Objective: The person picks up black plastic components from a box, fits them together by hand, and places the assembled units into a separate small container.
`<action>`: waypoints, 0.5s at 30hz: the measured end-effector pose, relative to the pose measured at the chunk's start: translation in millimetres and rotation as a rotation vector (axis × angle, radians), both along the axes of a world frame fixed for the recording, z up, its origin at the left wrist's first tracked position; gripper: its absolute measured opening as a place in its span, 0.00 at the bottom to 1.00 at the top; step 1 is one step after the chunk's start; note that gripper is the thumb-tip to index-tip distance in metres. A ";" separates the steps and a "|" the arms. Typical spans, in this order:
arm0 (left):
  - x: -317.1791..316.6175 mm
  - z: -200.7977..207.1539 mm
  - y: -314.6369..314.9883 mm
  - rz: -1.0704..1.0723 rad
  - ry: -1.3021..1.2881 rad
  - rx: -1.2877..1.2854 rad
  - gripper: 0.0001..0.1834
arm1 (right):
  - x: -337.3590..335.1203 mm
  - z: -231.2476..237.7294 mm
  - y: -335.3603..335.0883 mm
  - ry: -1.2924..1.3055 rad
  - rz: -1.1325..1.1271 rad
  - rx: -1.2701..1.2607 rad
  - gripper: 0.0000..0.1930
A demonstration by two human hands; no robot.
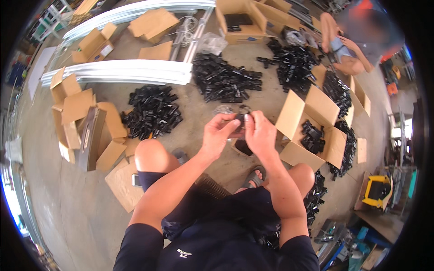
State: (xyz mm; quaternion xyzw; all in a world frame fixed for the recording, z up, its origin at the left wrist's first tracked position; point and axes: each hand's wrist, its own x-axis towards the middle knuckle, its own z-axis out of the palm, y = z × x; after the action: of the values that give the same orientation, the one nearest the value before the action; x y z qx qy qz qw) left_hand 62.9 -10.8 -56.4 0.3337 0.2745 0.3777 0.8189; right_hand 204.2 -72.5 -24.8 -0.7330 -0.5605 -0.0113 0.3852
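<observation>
Above the concrete floor (81, 198), our left hand (217, 134) and right hand (261, 132) meet in front of our knees, fingers of both closed on a small black part (240, 118) pinched between them. Beyond it we see a wide pile of black pieces (224, 80); to our left lies a rounder heap (153, 113). Near our right hand, an open cardboard box (335, 148) holds more pieces. A co-worker (370, 52) sits farther off, upper right.

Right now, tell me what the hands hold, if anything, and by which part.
The left hand and right hand pinch a black part between them; they cover much of it, so which end each grips cannot be told.
</observation>
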 end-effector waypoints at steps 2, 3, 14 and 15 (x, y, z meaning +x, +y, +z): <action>-5.2 -0.1 3.9 -0.043 0.071 0.003 0.12 | 5.3 -3.8 0.5 -0.004 0.021 -0.028 0.11; -8.6 -3.8 6.7 -0.060 0.100 -0.002 0.12 | 6.3 -5.3 0.2 -0.017 0.041 -0.043 0.12; -86.2 -37.9 56.2 0.468 0.436 -0.150 0.50 | 6.6 2.7 -7.3 0.052 0.125 -0.044 0.09; -91.0 -47.2 54.3 0.424 0.497 -0.106 0.48 | 6.2 5.0 -8.4 0.072 0.107 -0.170 0.08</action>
State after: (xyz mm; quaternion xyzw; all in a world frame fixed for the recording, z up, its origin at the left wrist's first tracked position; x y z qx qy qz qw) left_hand -28.0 43.5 -103.6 0.3081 0.5483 0.4320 0.6464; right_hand 210.3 -80.9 -19.9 -0.7320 -0.5835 0.0834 0.3415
